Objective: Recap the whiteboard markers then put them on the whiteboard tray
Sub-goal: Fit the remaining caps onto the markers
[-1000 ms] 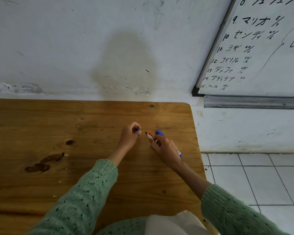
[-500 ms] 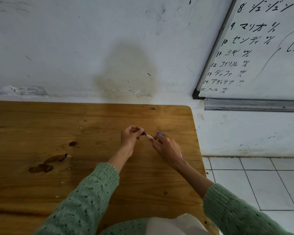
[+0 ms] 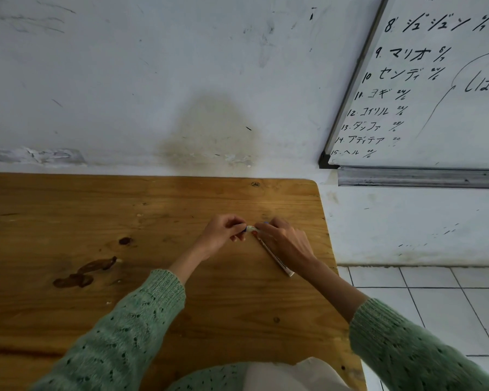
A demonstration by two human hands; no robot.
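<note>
My left hand pinches a small blue cap against the end of a white marker, which my right hand holds. The two hands meet over the far right part of the wooden table. The same right hand also grips a second marker with a reddish end; its white barrel slants down-right below the palm. My fingers hide most of the first marker. The grey whiteboard tray runs under the whiteboard at the right, with nothing visible on it.
The table stands against a stained white wall, and its right edge lies just right of my hands. Dark knots mark the wood at the left. A white tiled floor lies below the tray. A white cloth rests at my lap.
My hands have come together: the left hand brought the blue cap to the marker end held in the right hand. The view has tilted slightly downward.
</note>
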